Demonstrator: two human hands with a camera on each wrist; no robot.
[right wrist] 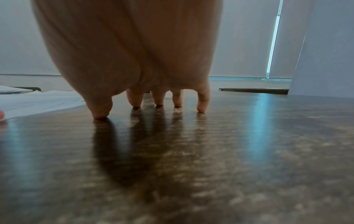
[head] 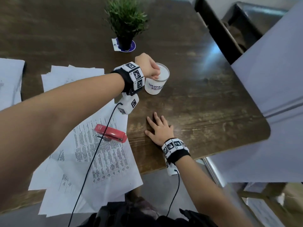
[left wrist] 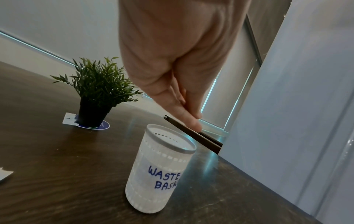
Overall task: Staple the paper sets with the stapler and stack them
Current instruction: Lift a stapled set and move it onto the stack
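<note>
A red stapler (head: 111,133) lies on a loose fan of printed paper sheets (head: 105,163) at the table's near left. More sheets (head: 72,74) lie spread behind my left forearm. My left hand (head: 156,76) hangs over the rim of a white cup labelled "WASTE BASKET" (head: 155,86). In the left wrist view its fingers (left wrist: 191,119) point down, pressed together just above the cup (left wrist: 157,174); I see nothing between them. My right hand (head: 158,128) lies flat on the bare wooden table (head: 205,112) right of the papers, its spread fingertips (right wrist: 201,106) touching the wood.
A small potted plant (head: 126,22) stands on a blue coaster behind the cup. Another paper stack (head: 9,82) sits at the far left. A large pale panel (head: 270,79) overhangs the table's right side, with a dark chair (head: 218,30) beyond. Cables run from both wrists.
</note>
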